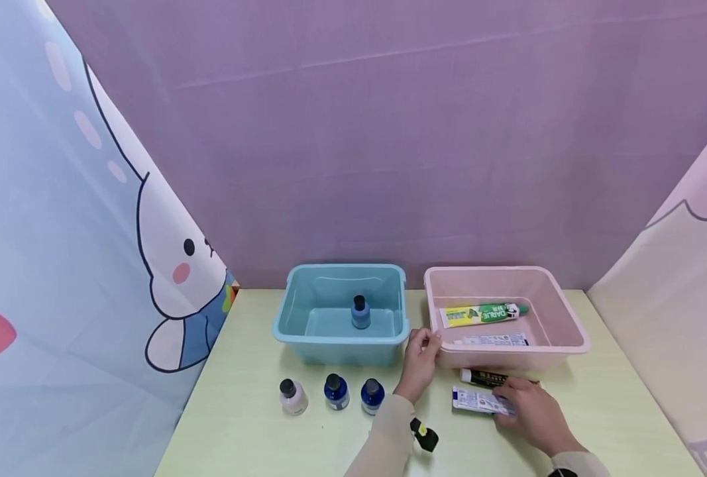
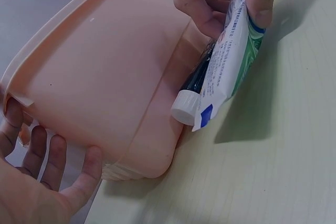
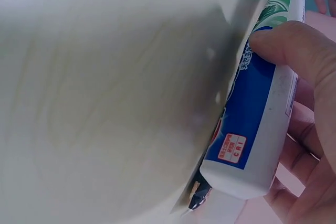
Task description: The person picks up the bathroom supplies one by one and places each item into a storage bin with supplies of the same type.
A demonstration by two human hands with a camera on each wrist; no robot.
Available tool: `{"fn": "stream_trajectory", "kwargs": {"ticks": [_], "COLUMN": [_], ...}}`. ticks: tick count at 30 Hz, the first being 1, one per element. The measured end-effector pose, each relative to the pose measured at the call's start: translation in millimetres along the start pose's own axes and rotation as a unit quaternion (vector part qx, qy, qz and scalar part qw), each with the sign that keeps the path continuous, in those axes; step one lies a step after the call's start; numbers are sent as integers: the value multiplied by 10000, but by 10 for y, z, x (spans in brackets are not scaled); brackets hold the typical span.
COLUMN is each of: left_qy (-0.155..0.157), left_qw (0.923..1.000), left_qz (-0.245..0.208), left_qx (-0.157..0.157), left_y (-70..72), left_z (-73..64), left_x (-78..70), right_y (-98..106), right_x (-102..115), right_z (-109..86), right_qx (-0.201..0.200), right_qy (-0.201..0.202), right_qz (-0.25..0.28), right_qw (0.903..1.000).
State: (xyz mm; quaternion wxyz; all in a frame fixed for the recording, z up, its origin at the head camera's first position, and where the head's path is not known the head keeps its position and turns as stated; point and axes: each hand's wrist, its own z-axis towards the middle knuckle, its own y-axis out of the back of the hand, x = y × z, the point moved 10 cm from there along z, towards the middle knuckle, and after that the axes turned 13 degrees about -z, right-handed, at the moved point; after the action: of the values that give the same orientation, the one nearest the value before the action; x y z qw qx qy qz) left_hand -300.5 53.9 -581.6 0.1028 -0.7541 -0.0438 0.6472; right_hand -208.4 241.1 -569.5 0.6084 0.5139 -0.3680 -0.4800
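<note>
My left hand grips the pink plastic bin at its near left corner, the fingertips against its side wall in the left wrist view. In front of that bin, my right hand pinches a toothpaste tube between thumb and fingers. The tube is white, blue and green, and it hangs tilted over the table in the left wrist view. Close behind it lies a black tube with a white cap, along the bin's front wall. Inside the bin are a yellow-green toothpaste tube and a white-blue tube.
A teal bin stands left of the pink one, with a blue bottle inside. Before it stand a pale pink bottle and two dark blue bottles, the left one and the right one. A purple cloth hangs behind the bins.
</note>
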Motion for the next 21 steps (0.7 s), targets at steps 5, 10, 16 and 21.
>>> {"fn": "stream_trajectory", "kwargs": {"ticks": [5,10,16,21], "left_qy": [-19,6,45,44], "left_qw": [10000,10000,9999,9999], "left_qz": [34,78,103,64], "left_qx": [-35,-49,-70,-98], "left_y": [4,11,8,6], "left_z": [1,4,-3,-9], "left_x": [-4,1,-2,-12], "right_y": [54,111,147,163], "right_x": [-7,-30,-68,-83], "right_z": [3,10,16,36], "right_qx": [9,-149,-267,-273], "right_qy": [-8,-3,-14,0], "right_qz": [8,9,4,5], "right_qw": [10000,9999,9996,9996]}}
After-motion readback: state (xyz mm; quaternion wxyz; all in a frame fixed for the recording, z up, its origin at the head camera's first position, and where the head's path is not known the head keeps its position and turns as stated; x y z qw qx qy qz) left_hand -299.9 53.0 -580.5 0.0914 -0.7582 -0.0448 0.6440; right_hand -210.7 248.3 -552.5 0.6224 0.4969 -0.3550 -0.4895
